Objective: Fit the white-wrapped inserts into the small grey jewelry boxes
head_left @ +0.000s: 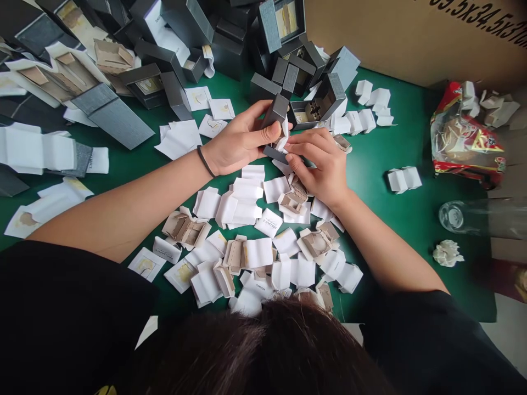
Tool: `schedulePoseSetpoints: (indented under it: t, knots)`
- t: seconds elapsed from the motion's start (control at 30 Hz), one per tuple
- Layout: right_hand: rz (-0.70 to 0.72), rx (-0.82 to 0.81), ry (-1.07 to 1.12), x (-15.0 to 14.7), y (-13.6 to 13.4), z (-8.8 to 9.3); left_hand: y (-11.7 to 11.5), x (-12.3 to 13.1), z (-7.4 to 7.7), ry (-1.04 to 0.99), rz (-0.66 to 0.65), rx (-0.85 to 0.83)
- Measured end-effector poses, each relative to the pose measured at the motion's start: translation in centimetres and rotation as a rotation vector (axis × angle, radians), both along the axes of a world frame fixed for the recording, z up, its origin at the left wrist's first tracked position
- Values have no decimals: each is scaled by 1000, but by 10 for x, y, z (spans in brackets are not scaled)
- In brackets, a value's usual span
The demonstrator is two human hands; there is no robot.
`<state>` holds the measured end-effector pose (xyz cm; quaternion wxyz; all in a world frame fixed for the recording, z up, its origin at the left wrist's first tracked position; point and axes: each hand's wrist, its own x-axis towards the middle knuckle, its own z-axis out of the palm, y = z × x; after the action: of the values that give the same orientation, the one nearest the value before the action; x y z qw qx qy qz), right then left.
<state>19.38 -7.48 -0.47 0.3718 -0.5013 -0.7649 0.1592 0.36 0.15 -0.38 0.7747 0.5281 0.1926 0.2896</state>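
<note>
My left hand (245, 134) is closed around a small dark grey box (276, 111), with the thumb across its side. The box stands open, and a white paper insert (284, 134) shows between its two parts. The fingers of my right hand (319, 162) are bent against the lower dark part and the white insert, pinching there; how much of each they grip is partly hidden. Right behind my hands sits another opened dark box (319, 104). Below them lies a spread of torn white and brown card inserts (242, 200).
Many dark boxes (187, 24) pile up at the back and left. A large brown carton (411, 38) stands at the back right. To the right are a red snack bag (467, 137), a clear glass (455, 215) and crumpled paper (448, 253) on the green table (395, 219).
</note>
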Motion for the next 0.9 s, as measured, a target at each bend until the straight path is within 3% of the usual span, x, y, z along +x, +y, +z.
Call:
schedulePoseSetpoints:
  t: [0.27, 0.47, 0.67, 0.9]
  knots:
    - [-4, 98, -60, -3, 0, 2, -1, 1, 2, -89, 6, -12]
    - [10, 227, -76, 1, 1, -3, -6, 3, 7, -27, 56, 92]
    - [-38, 132, -103, 0, -1, -2, -7, 4, 7, -1, 109, 129]
    - [-56, 97, -100, -1, -1, -1, -6, 4, 8, -93, 77, 4]
